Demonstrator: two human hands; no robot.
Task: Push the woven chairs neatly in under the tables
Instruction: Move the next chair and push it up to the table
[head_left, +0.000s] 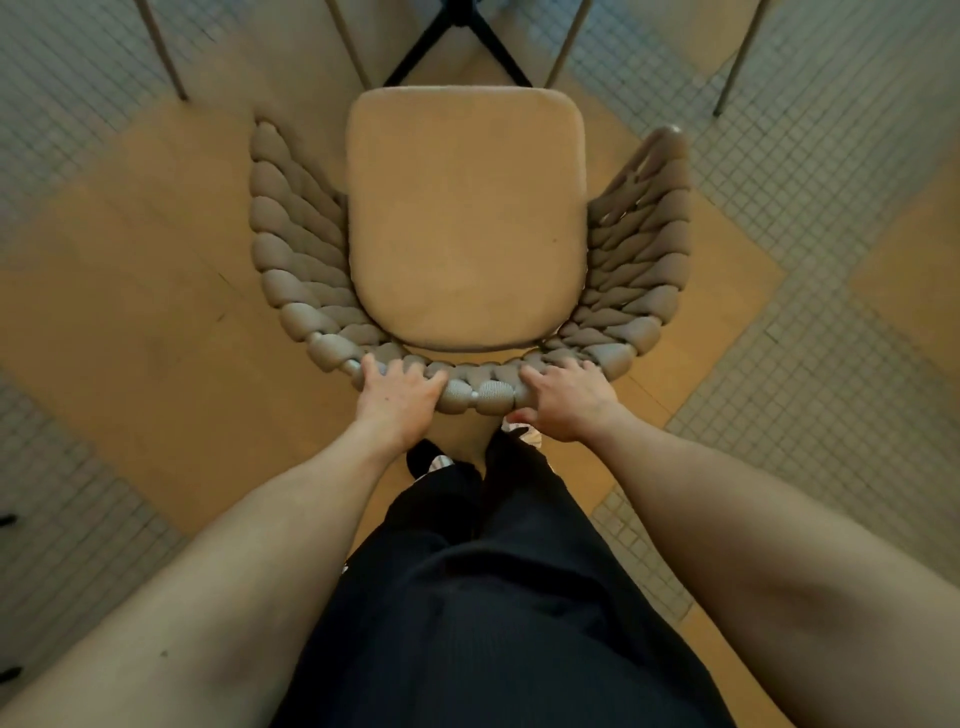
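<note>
A woven chair with a beige seat cushion stands directly in front of me, seen from above. Its thick braided back curves round the seat. My left hand grips the top rim of the back left of centre, fingers curled over it. My right hand grips the same rim right of centre, thumb under the edge. The black foot of a table base shows just beyond the seat's front edge; the tabletop itself lies out of view.
Thin metal chair legs stand at the top left and more legs at the top right. The floor mixes tan panels and small grey mosaic tiles. My dark trousers and shoes are right behind the chair.
</note>
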